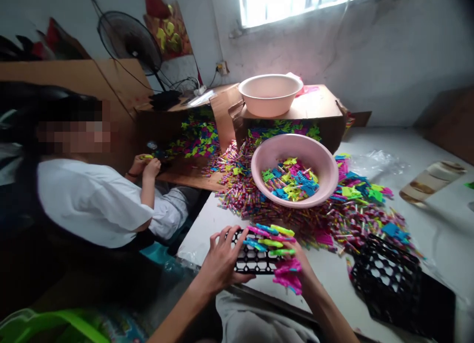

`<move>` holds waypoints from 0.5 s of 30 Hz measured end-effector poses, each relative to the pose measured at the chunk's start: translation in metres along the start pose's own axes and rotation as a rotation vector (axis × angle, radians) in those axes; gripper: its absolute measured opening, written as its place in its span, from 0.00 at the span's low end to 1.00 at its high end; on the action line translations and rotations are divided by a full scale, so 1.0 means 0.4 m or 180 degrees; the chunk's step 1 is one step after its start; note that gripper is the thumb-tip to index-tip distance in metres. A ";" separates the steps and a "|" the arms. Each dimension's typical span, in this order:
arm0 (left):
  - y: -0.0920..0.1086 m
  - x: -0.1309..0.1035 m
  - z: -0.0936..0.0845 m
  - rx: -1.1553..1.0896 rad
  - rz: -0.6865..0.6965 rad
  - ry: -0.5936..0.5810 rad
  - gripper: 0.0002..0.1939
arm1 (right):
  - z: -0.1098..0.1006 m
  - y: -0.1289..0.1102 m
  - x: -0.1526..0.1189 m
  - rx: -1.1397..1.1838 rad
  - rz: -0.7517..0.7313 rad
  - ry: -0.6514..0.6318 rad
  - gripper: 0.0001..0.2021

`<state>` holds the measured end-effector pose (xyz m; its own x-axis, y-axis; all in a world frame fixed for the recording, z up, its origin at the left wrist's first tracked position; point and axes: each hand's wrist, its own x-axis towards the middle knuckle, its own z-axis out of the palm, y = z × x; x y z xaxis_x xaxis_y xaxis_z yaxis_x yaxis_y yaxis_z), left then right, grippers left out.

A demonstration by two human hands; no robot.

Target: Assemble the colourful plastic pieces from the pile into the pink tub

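My left hand (pixel 221 256) grips the left side of a black grid tray (pixel 255 267), fingers over the top and thumb below. Several slim pink, blue, yellow and green plastic pieces (pixel 272 243) lie in the tray's far and right part. At its right edge is my right hand (pixel 302 260), closed around a bunch of pink plastic pieces (pixel 287 274) with a bit of blue; its fingers are mostly hidden behind them. Beyond the tray, a pink basin (pixel 257 168) holds mixed coloured plastic pieces (pixel 291 179).
Small striped sticks (pixel 255 205) lie heaped around the basin. More black grid trays (pixel 388 279) rest at the right, near a clear bottle (pixel 431 182). A pale basin (pixel 270 103) stands on a cardboard box (pixel 326 108). Another person (pixel 92 200) sits at the left, hands together.
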<state>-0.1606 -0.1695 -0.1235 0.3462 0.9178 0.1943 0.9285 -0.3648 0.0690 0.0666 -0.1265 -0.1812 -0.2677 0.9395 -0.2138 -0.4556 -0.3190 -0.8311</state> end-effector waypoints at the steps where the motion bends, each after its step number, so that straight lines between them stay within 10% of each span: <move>1: -0.009 -0.013 0.003 -0.0055 -0.0058 0.0028 0.54 | 0.016 0.000 0.004 0.0168 0.0138 0.0035 0.21; 8: -0.149 -0.041 0.046 0.0111 -0.1230 0.0857 0.37 | 0.049 0.043 0.011 0.0748 0.0705 0.0064 0.33; 15: -0.428 0.145 0.092 0.0208 -0.3176 0.0907 0.31 | -0.127 0.158 -0.069 0.0120 0.1027 0.0869 0.36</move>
<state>-0.2943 -0.0479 -0.1599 -0.6201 0.7238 0.3028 0.7840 0.5571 0.2738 0.0882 -0.1661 -0.2538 -0.1693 0.7876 -0.5924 -0.4174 -0.6018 -0.6809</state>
